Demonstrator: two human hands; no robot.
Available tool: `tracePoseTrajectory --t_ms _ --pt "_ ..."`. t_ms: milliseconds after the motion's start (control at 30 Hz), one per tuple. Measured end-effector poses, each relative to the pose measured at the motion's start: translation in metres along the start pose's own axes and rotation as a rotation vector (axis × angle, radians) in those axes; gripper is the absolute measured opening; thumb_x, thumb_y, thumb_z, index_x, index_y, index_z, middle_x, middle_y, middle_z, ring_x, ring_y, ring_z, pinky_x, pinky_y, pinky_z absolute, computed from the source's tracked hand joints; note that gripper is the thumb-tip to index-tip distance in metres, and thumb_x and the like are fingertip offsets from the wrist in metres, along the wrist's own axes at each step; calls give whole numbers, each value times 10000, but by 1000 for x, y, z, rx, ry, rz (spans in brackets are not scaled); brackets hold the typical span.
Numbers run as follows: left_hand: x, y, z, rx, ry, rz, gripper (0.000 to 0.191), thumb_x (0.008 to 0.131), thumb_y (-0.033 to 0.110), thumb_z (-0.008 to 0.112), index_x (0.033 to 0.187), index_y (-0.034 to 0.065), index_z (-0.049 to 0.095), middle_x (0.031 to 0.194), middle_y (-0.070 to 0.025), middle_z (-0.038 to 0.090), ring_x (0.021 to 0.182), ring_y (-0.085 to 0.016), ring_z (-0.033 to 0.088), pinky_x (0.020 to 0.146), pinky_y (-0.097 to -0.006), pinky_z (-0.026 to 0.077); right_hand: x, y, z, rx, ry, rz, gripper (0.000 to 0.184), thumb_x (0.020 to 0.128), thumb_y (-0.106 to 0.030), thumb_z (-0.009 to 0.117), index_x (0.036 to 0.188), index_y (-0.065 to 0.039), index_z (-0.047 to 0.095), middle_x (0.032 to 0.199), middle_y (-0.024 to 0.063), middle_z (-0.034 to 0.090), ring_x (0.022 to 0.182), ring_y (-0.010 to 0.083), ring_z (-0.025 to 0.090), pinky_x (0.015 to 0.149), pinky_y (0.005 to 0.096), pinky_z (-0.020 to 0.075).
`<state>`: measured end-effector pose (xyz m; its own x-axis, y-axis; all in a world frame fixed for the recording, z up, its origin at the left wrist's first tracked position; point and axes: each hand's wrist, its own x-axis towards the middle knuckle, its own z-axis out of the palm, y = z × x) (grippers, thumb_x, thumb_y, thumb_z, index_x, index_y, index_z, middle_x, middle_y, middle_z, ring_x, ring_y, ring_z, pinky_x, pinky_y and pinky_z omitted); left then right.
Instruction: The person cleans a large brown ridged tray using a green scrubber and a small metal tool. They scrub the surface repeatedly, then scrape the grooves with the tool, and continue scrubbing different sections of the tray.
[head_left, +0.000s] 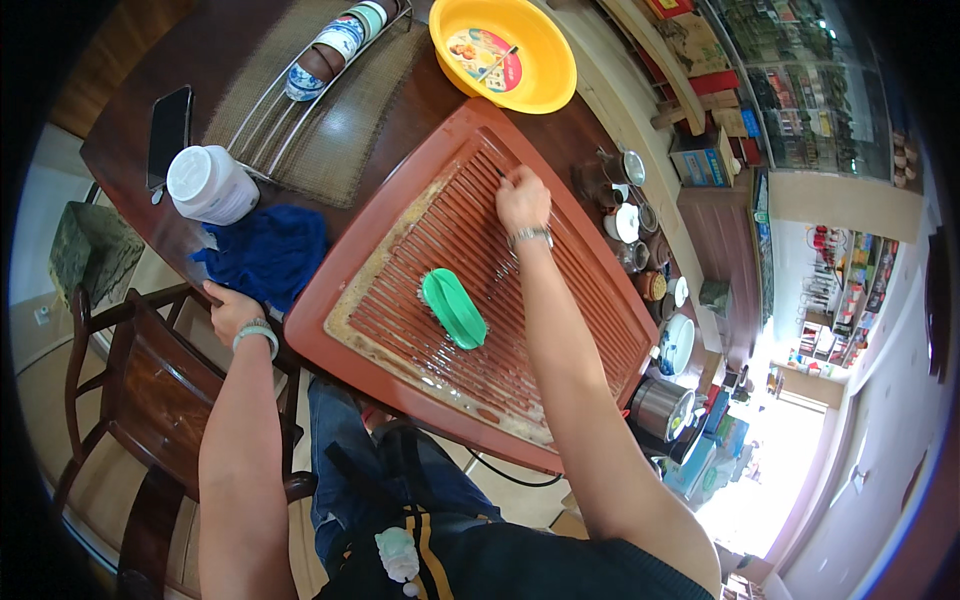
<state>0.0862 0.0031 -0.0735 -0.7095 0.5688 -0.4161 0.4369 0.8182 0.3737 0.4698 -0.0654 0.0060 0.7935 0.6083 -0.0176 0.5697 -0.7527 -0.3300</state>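
My right hand (523, 199) is over the upper part of a reddish-brown slatted tea tray (472, 120), its fingers closed on a thin dark tool (501, 172). Most of that tool is hidden in my grip. A green scrubbing brush (454, 307) lies bristles down on the wet slats. Yellowish residue runs along the tray's left and near borders. My left hand (234, 313) rests at the edge of the dark wooden table, thumb and fingers apart, with nothing in it. Right above it is a crumpled blue cloth (262, 251).
Beyond the cloth stand a white lidded tub (210, 184), a black phone (169, 135) and a wire rack (281, 142) of cups. A yellow basin (555, 52) touches the tray's far corner. Teaware, including a white lidded cup (622, 223), and a steel pot (660, 409) line the right. A wooden chair (161, 375) is at left.
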Motion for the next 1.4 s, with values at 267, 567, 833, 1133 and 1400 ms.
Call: tracePoseTrajectory --t_ms 267,567,833,1133,1400 --pt "-2 2 -3 -19 -20 -24 823 920 633 201 1122 -39 630 1138 -272 611 1102 -443 545 975 -494 401 -127 41 -55 357 -67 -245 111 821 -49 634 925 -24 660 797 144 658 706 258 641 643 348 501" --pt "-2 2 -2 -4 2 -7 859 913 647 185 1101 -63 631 1145 -277 606 1108 -437 548 980 -496 399 -240 26 -38 222 -149 -437 74 786 -72 662 857 -51 657 816 115 660 753 302 637 667 371 517" --pt "14 -9 14 23 40 -5 873 905 661 209 1045 -81 647 1112 -286 617 1099 -437 556 969 -500 408 -249 22 -35 619 -312 -113 141 836 -13 642 977 -14 642 845 108 687 722 161 671 623 277 524" --pt "-82 -57 -78 -293 -179 944 537 833 177 683 1296 21 457 1086 -133 533 951 -224 534 852 -354 446 -242 -10 -25 1380 -593 449 189 832 74 609 929 -24 479 927 130 640 807 213 668 700 303 575" --pt "-181 -65 -99 -45 -963 1082 458 895 59 507 1347 26 441 750 -165 647 724 -346 652 658 -436 490 -257 -26 -28 814 -230 -102 187 805 -65 698 903 -54 540 725 87 599 582 201 590 540 290 484"
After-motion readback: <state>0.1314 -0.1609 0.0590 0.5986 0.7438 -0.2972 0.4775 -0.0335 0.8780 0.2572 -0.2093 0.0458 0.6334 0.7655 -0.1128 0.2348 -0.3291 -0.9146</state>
